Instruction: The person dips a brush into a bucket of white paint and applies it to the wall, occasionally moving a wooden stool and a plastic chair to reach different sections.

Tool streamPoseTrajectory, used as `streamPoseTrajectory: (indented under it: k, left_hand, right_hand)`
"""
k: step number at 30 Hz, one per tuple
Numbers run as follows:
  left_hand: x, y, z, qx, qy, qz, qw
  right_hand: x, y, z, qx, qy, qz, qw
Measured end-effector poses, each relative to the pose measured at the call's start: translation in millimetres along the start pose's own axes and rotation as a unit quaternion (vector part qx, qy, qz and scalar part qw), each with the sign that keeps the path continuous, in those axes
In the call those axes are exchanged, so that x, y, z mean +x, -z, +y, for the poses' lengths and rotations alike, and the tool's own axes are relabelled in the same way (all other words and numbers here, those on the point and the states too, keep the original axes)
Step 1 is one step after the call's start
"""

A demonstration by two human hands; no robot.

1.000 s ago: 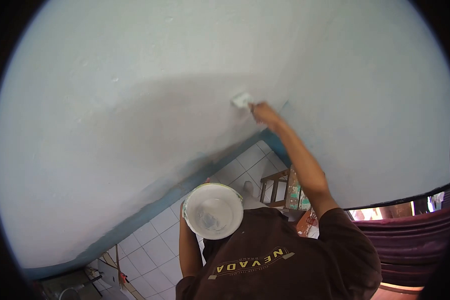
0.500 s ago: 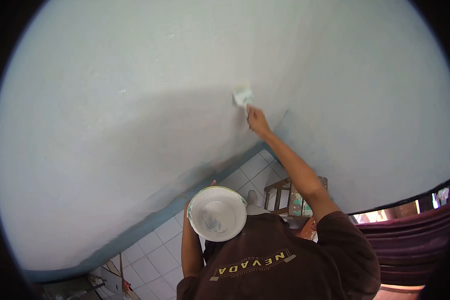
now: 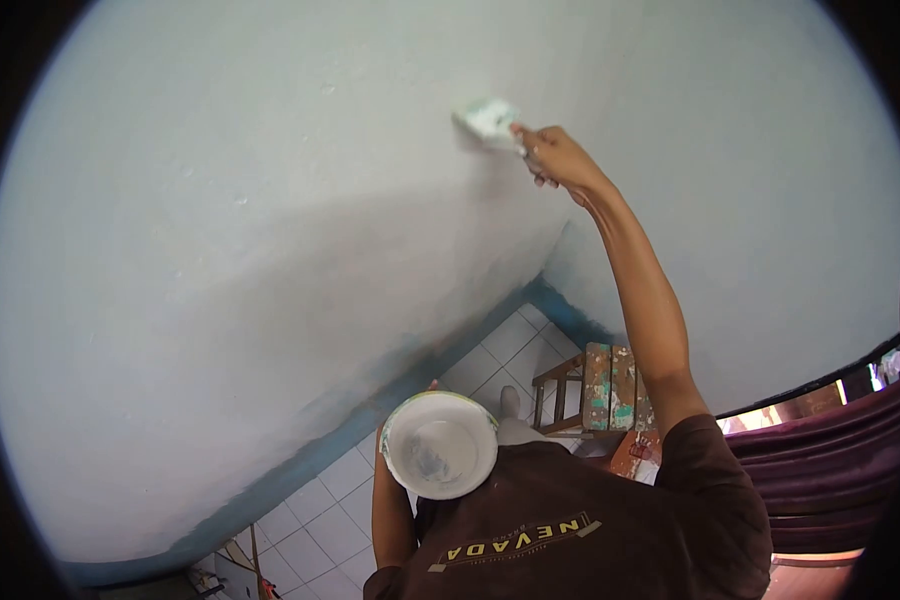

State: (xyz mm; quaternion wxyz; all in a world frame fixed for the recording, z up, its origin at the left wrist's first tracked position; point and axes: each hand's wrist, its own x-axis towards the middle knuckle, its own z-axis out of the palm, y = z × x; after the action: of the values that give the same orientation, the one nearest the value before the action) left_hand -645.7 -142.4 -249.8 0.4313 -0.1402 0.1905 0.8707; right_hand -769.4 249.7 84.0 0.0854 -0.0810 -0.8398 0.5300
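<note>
My right hand (image 3: 558, 158) is closed around the handle of a paintbrush (image 3: 487, 121). The wide brush head, coated in whitish paint, is at the pale wall (image 3: 370, 130) left of the corner; blur hides whether the bristles touch. Close to my chest, my left hand (image 3: 433, 385) supports a white paint bucket (image 3: 394, 470) from below and behind. Only a fingertip shows past its rim; the other fingers are hidden. Inside the bucket, a little whitish paint with a greyish patch lies at the bottom.
Blue paint (image 3: 320, 445) runs along the wall's base above white floor tiles (image 3: 335, 532). A paint-stained wooden stepladder (image 3: 598, 385) stands near the corner on the right. Beyond it hangs a purple curtain (image 3: 830, 455). Assorted items (image 3: 238, 570) lie at lower left.
My right hand has moved up the wall with the paintbrush, and the brush now tilts more sideways, its head pointing left. The bucket has shifted slightly down in view, still held by my left hand.
</note>
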Motion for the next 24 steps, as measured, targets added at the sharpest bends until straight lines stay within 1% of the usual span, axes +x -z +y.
streamPoseTrajectory:
  k: [1,2,3,4,5,6,7,8,9,10,12,13,14,15,16,17,18,19,20,21,22,23,24]
  left_hand:
    - [-3.3,-8.2,-1.0,0.001,0.002,-0.003,1.000]
    - [-7.7,-15.6,-2.1,0.040,-0.023,-0.003,0.999]
    - [-11.7,-16.6,-1.6,0.079,-0.047,0.000,0.996]
    - [-6.8,-0.5,-0.9,0.082,-0.047,0.000,0.995]
    - [3.2,24.6,-1.7,0.131,-0.060,-0.014,0.989]
    - [6.1,27.3,-1.3,0.178,-0.073,-0.030,0.981]
    - [4.9,31.3,-2.0,0.179,-0.072,-0.028,0.981]
    - [-3.1,16.2,-1.0,0.150,-0.058,-0.021,0.987]
    - [-6.8,5.4,0.9,0.121,-0.044,-0.014,0.992]
    - [-5.4,1.9,3.0,0.123,-0.045,-0.013,0.991]
    - [-5.1,-1.3,5.0,0.069,-0.019,-0.023,0.997]
    - [-3.3,4.9,5.7,0.069,-0.021,-0.021,0.997]
    - [0.8,14.1,7.9,0.062,-0.006,-0.067,0.996]
    - [3.9,21.7,8.8,0.055,0.009,-0.115,0.992]
    - [4.9,23.3,7.0,0.056,0.008,-0.113,0.992]
    - [6.1,25.1,4.3,0.133,-0.034,-0.076,0.988]
    - [6.6,25.5,1.9,0.208,-0.076,-0.039,0.974]
    - [4.2,13.7,2.0,0.207,-0.077,-0.038,0.974]
    - [-3.1,-8.9,3.7,0.164,-0.046,-0.068,0.983]
    - [-10.0,-19.7,5.0,0.122,-0.013,-0.095,0.988]
    - [-7.7,-14.2,5.7,0.122,-0.014,-0.093,0.988]
    - [-2.9,-4.2,5.7,0.132,-0.003,-0.046,0.990]
    - [1.2,2.9,4.9,0.141,0.008,0.000,0.990]
  right_hand:
    - [-4.0,3.4,-8.3,0.045,0.049,0.029,0.997]
    - [-4.3,-1.4,-11.5,0.044,0.050,0.030,0.997]
    - [-3.7,-14.3,-13.2,0.045,0.074,0.090,0.992]
    - [-2.7,-28.0,-12.2,0.046,0.097,0.149,0.983]
    - [1.1,-45.3,4.2,0.022,0.105,0.137,0.985]
    - [13.4,-68.0,41.1,0.040,0.079,0.116,0.989]
    - [20.6,-91.6,80.9,0.066,0.068,0.102,0.990]
    - [23.0,-113.9,124.6,0.053,0.045,0.101,0.992]
    - [13.9,-128.7,155.7,0.074,0.017,0.074,0.994]
    - [5.5,-138.6,184.8,0.065,-0.019,0.043,0.997]
    - [-11.9,-146.1,221.7,0.048,-0.106,-0.016,0.993]
    - [-16.2,-144.9,236.1,0.039,-0.157,-0.042,0.986]
    - [-13.4,-140.0,248.1,0.041,-0.157,-0.044,0.986]
    - [-5.7,-132.8,260.8,0.007,-0.193,-0.077,0.978]
    - [0.2,-124.5,257.1,-0.026,-0.229,-0.111,0.967]
    - [10.8,-110.2,251.9,-0.016,-0.193,-0.106,0.975]
    - [17.7,-90.2,224.0,-0.007,-0.156,-0.101,0.983]
    - [22.3,-73.0,182.3,-0.017,-0.141,-0.071,0.987]
    - [24.5,-55.7,135.9,-0.027,-0.125,-0.043,0.991]
    - [26.1,-39.9,102.6,-0.045,-0.089,-0.037,0.994]
    - [21.7,-26.3,72.6,-0.024,-0.044,-0.024,0.998]
    - [13.5,-12.7,39.7,-0.046,-0.010,-0.020,0.999]
    - [8.9,-2.5,15.2,-0.052,0.008,0.005,0.999]
